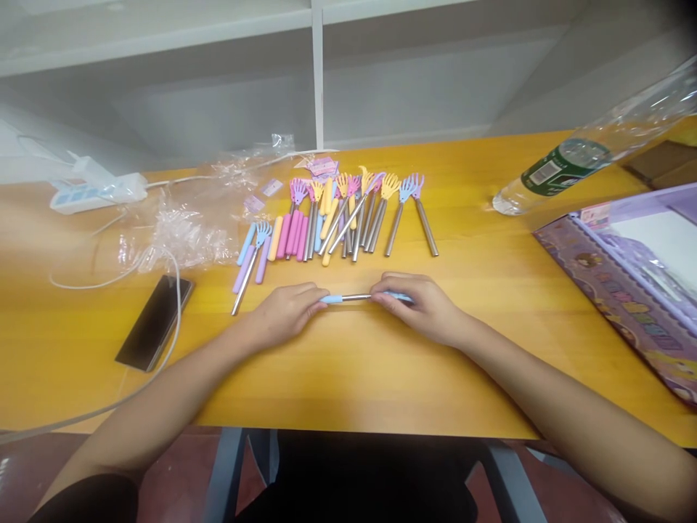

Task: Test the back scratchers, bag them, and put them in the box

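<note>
Between my hands, level above the table's front half, is a back scratcher (356,297) with a metal rod and light-blue ends. My left hand (288,312) pinches its blue handle. On the other side my right hand (417,303) closes around the rod near the blue claw head, hiding much of that head. Beyond them lie several hand-shaped scratcher heads on metal rods, such as a yellow one (390,187) and a blue one (407,189). Loose pink handles (284,236), with purple, yellow and blue ones, lie among them. Another blue-headed scratcher (250,265) rests nearer my left hand.
Crumpled clear plastic bags (188,229) and small pink cards (324,166) lie at the back left. A phone (154,322), white cable (178,290) and power strip (98,192) are on the left. A water bottle (555,171) and purple box (615,283) stand right.
</note>
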Action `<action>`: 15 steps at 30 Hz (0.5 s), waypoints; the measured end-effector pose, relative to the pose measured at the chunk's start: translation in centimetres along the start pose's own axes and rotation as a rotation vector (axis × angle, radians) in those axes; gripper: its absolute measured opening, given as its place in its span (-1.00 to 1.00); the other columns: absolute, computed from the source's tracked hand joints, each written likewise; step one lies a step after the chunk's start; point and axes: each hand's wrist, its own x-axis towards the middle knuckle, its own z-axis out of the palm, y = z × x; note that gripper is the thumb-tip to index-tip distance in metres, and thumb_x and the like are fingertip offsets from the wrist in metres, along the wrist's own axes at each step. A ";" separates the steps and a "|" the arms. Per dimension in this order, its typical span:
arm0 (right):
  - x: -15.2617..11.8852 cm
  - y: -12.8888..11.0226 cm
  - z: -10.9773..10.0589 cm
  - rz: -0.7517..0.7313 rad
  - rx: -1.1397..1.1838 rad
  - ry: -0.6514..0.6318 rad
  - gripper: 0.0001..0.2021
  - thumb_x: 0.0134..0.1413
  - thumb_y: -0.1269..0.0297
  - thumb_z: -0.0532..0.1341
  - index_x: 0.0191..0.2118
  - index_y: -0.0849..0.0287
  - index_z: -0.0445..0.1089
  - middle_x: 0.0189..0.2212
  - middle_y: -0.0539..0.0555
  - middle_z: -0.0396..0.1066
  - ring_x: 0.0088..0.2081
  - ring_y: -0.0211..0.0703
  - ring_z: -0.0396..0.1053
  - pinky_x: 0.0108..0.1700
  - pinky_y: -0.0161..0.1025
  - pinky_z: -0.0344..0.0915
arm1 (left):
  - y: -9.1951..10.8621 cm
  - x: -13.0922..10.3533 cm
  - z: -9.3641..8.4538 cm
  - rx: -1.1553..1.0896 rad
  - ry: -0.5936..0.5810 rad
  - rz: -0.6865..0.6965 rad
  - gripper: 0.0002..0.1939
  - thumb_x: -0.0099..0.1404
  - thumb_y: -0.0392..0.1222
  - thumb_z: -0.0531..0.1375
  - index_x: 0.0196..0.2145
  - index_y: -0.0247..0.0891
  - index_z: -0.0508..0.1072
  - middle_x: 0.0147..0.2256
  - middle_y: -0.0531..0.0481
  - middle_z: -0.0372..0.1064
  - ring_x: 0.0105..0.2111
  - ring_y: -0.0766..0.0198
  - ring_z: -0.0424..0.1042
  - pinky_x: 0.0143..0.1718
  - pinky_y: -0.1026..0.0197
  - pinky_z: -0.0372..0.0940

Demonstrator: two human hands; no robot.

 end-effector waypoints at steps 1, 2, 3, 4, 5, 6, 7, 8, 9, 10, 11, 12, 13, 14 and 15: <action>0.0 -0.1 0.0 -0.002 0.009 -0.011 -0.78 0.47 0.19 0.23 -0.17 0.16 0.58 -0.33 0.06 0.52 -0.34 -0.23 0.44 -0.26 -0.29 0.27 | 0.2 0.0 -0.1 0.013 -0.035 -0.018 -0.67 0.67 -0.10 0.00 0.02 -0.28 0.52 -0.20 -0.10 0.58 -0.22 0.18 0.58 -0.19 0.18 0.41; 0.0 -0.2 0.1 -0.006 0.020 -0.023 -0.80 0.46 0.19 0.24 -0.16 0.15 0.58 -0.31 0.07 0.53 -0.31 -0.22 0.46 -0.23 -0.28 0.29 | 0.4 -0.1 -0.1 0.027 -0.068 -0.033 -0.68 0.66 -0.09 0.00 0.01 -0.26 0.51 -0.19 -0.09 0.58 -0.22 0.17 0.58 -0.19 0.17 0.41; 0.0 -0.4 0.2 -0.007 0.036 -0.035 -0.81 0.45 0.19 0.26 -0.15 0.14 0.58 -0.28 0.08 0.55 -0.27 -0.20 0.48 -0.19 -0.27 0.31 | 0.7 -0.1 -0.1 0.044 -0.093 -0.043 -0.68 0.66 -0.07 0.01 0.01 -0.25 0.51 -0.19 -0.08 0.59 -0.22 0.16 0.59 -0.19 0.16 0.41; 0.0 -0.6 0.4 0.002 0.064 -0.037 -0.84 0.42 0.18 0.29 -0.13 0.13 0.58 -0.24 0.09 0.56 -0.23 -0.18 0.49 -0.16 -0.25 0.32 | 0.9 -0.2 -0.1 0.059 -0.107 -0.046 -0.69 0.65 -0.06 0.02 0.02 -0.24 0.50 -0.18 -0.08 0.60 -0.22 0.15 0.60 -0.20 0.16 0.41; -0.1 -0.8 0.6 0.033 0.111 -0.025 -0.85 0.38 0.17 0.33 -0.10 0.12 0.57 -0.21 0.09 0.56 -0.21 -0.16 0.50 -0.15 -0.24 0.33 | 1.1 -0.2 0.0 0.072 -0.108 -0.043 -0.68 0.65 -0.05 0.02 0.03 -0.23 0.50 -0.17 -0.07 0.61 -0.22 0.15 0.60 -0.21 0.16 0.41; -0.1 -1.0 0.9 0.089 0.190 -0.001 -0.83 0.35 0.15 0.36 -0.07 0.11 0.56 -0.20 0.09 0.56 -0.24 -0.16 0.50 -0.17 -0.24 0.34 | 1.3 -0.3 0.1 0.081 -0.098 -0.041 -0.68 0.65 -0.04 0.01 0.04 -0.22 0.49 -0.16 -0.06 0.62 -0.23 0.16 0.61 -0.23 0.17 0.40; -0.2 -1.2 1.2 0.162 0.308 0.033 -0.78 0.32 0.12 0.39 -0.03 0.09 0.53 -0.22 0.07 0.55 -0.30 -0.18 0.48 -0.23 -0.24 0.33 | 1.4 -0.4 0.2 0.083 -0.083 -0.045 -0.68 0.66 -0.03 0.01 0.06 -0.21 0.48 -0.15 -0.05 0.62 -0.23 0.17 0.61 -0.24 0.18 0.39; -0.2 -1.4 1.5 0.241 0.458 0.074 -0.73 0.30 0.08 0.40 0.00 0.08 0.49 -0.26 0.05 0.54 -0.38 -0.22 0.44 -0.30 -0.25 0.31 | 1.6 -0.5 0.2 0.078 -0.067 -0.054 -0.68 0.66 -0.03 0.00 0.07 -0.21 0.48 -0.15 -0.05 0.63 -0.24 0.19 0.61 -0.25 0.19 0.38; -0.2 -1.7 1.8 0.318 0.621 0.113 -0.68 0.29 0.03 0.41 0.02 0.07 0.46 -0.31 0.02 0.52 -0.46 -0.25 0.38 -0.37 -0.26 0.27 | 1.7 -0.5 0.3 0.067 -0.051 -0.067 -0.69 0.66 -0.04 -0.01 0.06 -0.20 0.47 -0.16 -0.04 0.63 -0.26 0.20 0.61 -0.27 0.20 0.36; -0.2 -1.9 2.2 0.382 0.775 0.140 -0.64 0.28 -0.01 0.42 0.03 0.07 0.44 -0.35 -0.01 0.49 -0.51 -0.28 0.32 -0.42 -0.27 0.23 | 1.8 -0.6 0.3 0.052 -0.039 -0.082 -0.70 0.66 -0.05 -0.01 0.03 -0.20 0.47 -0.18 -0.03 0.63 -0.28 0.21 0.60 -0.28 0.21 0.35; -0.2 -2.2 2.6 0.428 0.904 0.153 -0.60 0.26 -0.03 0.43 0.04 0.08 0.43 -0.38 -0.02 0.47 -0.54 -0.29 0.29 -0.44 -0.27 0.20 | 1.9 -0.6 0.3 0.037 -0.033 -0.096 -0.71 0.65 -0.06 0.00 0.00 -0.20 0.47 -0.22 -0.01 0.62 -0.31 0.23 0.59 -0.31 0.22 0.33; -0.1 -2.5 3.1 0.459 0.998 0.156 -0.57 0.23 -0.04 0.45 0.04 0.10 0.44 -0.39 -0.01 0.46 -0.53 -0.29 0.28 -0.45 -0.27 0.18 | 1.9 -0.6 0.2 0.027 -0.036 -0.107 -0.72 0.64 -0.07 0.01 -0.04 -0.21 0.47 -0.27 0.00 0.60 -0.35 0.24 0.58 -0.33 0.23 0.30; 0.0 -2.8 3.6 0.486 1.060 0.153 -0.55 0.19 -0.03 0.47 0.03 0.13 0.46 -0.39 -0.01 0.44 -0.53 -0.30 0.27 -0.45 -0.28 0.16 | 2.0 -0.6 0.2 0.024 -0.045 -0.115 -0.72 0.64 -0.06 0.01 -0.08 -0.21 0.46 -0.31 0.02 0.58 -0.39 0.24 0.56 -0.36 0.23 0.28; 0.0 -3.1 4.1 0.511 1.104 0.152 -0.55 0.16 -0.02 0.49 0.02 0.15 0.49 -0.40 -0.01 0.41 -0.52 -0.31 0.25 -0.45 -0.28 0.14 | 2.1 -0.6 0.2 0.026 -0.057 -0.121 -0.71 0.64 -0.04 0.01 -0.11 -0.21 0.46 -0.35 0.03 0.57 -0.42 0.24 0.54 -0.38 0.24 0.25; 0.1 -3.4 4.7 0.531 1.141 0.161 -0.56 0.16 -0.01 0.50 0.00 0.18 0.51 -0.43 -0.03 0.35 -0.52 -0.33 0.21 -0.45 -0.29 0.11 | 2.2 -0.6 0.1 0.029 -0.066 -0.126 -0.69 0.64 -0.02 0.01 -0.12 -0.21 0.46 -0.36 0.03 0.56 -0.43 0.24 0.54 -0.39 0.24 0.24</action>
